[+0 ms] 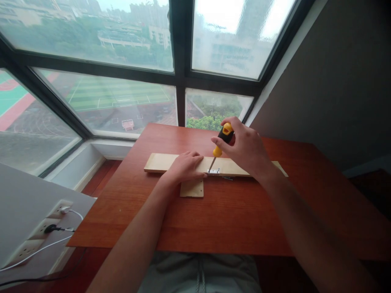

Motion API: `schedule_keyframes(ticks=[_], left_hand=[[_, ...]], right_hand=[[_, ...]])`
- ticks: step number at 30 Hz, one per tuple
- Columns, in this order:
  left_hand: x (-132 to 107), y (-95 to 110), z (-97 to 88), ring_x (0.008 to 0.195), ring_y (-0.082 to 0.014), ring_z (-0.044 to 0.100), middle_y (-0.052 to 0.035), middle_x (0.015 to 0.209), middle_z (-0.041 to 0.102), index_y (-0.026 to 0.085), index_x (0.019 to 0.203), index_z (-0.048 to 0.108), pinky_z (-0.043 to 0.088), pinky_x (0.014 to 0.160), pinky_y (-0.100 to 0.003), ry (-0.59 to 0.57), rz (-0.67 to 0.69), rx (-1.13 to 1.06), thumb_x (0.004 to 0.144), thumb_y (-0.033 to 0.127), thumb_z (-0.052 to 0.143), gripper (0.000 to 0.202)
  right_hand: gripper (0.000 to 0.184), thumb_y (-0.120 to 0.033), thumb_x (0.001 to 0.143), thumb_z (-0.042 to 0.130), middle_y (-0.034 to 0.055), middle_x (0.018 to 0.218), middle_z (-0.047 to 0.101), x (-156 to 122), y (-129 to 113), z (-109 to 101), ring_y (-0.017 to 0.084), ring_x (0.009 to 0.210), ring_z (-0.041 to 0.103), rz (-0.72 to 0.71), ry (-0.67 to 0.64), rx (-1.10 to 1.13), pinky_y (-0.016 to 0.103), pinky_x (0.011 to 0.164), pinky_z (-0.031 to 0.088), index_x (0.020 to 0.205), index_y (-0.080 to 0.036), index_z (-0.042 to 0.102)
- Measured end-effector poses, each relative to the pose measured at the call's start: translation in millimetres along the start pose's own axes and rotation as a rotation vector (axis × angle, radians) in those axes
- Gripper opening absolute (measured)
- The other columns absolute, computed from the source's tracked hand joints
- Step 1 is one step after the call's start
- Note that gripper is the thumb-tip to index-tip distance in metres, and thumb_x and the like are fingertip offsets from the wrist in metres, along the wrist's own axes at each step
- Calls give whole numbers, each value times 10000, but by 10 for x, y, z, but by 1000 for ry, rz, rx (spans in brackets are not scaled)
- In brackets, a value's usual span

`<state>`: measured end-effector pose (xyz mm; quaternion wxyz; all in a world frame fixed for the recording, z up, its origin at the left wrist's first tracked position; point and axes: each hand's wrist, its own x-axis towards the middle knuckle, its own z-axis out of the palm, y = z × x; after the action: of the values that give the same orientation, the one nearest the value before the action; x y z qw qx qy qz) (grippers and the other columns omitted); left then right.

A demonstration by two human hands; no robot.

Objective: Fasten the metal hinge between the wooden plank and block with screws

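Note:
My right hand (246, 146) is wrapped round the handle of a yellow-and-black screwdriver (225, 134). The screwdriver leans, its tip down at a small silver metal piece (215, 171), perhaps a hinge or bracket, by the front edge of a long pale wooden board (161, 161). My left hand (186, 166) presses on and grips that board left of the metal piece, fingers over the top and thumb at the front edge. A shorter wooden piece (192, 189) with small holes sticks out towards me beneath my left hand. Several thin screws (227, 178) lie just in front of the board.
All this rests on a reddish-brown wooden table (238, 219). Dark-framed windows (180, 81) stand behind it, with a grey wall (330, 89) to the right. At the left, wall sockets (42, 228) have plugs and cables (42, 246) near the table's edge.

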<state>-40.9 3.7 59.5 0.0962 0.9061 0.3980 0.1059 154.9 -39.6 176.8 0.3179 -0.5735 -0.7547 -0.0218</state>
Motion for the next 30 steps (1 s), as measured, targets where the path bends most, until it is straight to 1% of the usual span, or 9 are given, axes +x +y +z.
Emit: schedule_keyframes(ticks=[2, 6, 9, 14, 19, 21, 25, 28, 30], left_hand=[[2, 5, -8, 1076, -291, 596, -99, 1203, 628, 230, 1220, 616, 464, 884, -366, 0, 3, 0, 776, 622, 638, 593], [5, 3, -7, 1082, -288, 595, -98, 1208, 627, 232, 1229, 614, 460, 890, -360, -5, 5, 0, 784, 620, 629, 590], [8, -6, 0, 1085, -286, 597, -97, 1211, 627, 235, 1234, 611, 458, 892, -357, -11, 6, -2, 789, 622, 623, 590], [9, -11, 2, 1087, -288, 597, -99, 1219, 626, 231, 1238, 607, 458, 888, -360, -6, 7, -8, 791, 622, 620, 593], [5, 1, -7, 1075, -290, 598, -99, 1207, 629, 230, 1208, 618, 460, 867, -362, -10, 3, -2, 783, 617, 632, 575], [2, 5, -6, 1072, -292, 598, -100, 1207, 629, 228, 1207, 617, 462, 860, -366, -5, 5, 5, 783, 622, 629, 579], [0, 3, 4, 1094, -295, 589, -100, 1234, 620, 227, 1228, 607, 459, 889, -372, 0, 3, 8, 784, 631, 622, 600], [-2, -3, 15, 1110, -294, 584, -98, 1248, 614, 230, 1240, 603, 455, 913, -369, 3, 3, 5, 784, 632, 623, 608], [-4, -7, 23, 1113, -292, 583, -97, 1249, 614, 232, 1243, 602, 455, 918, -367, 10, 5, 5, 782, 633, 624, 611]], right_hand=[[388, -497, 851, 592, 51, 936, 663, -7, -8, -6, 223, 761, 630, -2, -10, 60, 357, 683, 497, 1133, -233, 563], [380, -362, 871, 555, 53, 993, 672, -12, -1, -39, 184, 729, 647, -23, -73, 263, 336, 701, 522, 1219, -210, 533], [398, -320, 854, 564, 57, 1010, 674, -4, 20, -55, 179, 722, 658, -22, -70, 283, 336, 704, 532, 1234, -203, 537], [403, -363, 863, 572, 58, 1010, 676, 8, 36, -48, 179, 710, 657, -10, -59, 257, 334, 681, 529, 1235, -212, 539], [403, -503, 853, 595, 46, 902, 675, 8, 16, -21, 212, 706, 634, 16, -17, 83, 358, 659, 499, 1149, -230, 570], [400, -514, 852, 591, 46, 885, 670, 8, 13, -19, 221, 721, 632, 28, -13, 63, 367, 663, 501, 1131, -227, 574], [350, -380, 874, 546, 63, 1022, 674, 8, 37, -45, 208, 823, 653, 7, -86, 287, 370, 739, 546, 1186, -221, 550], [427, -274, 849, 540, 72, 1144, 660, 0, 70, -61, 205, 940, 656, -35, -151, 476, 376, 829, 566, 1271, -225, 504], [476, -261, 845, 547, 70, 1142, 660, -12, 83, -59, 200, 942, 660, -41, -170, 513, 378, 852, 571, 1315, -226, 479]])
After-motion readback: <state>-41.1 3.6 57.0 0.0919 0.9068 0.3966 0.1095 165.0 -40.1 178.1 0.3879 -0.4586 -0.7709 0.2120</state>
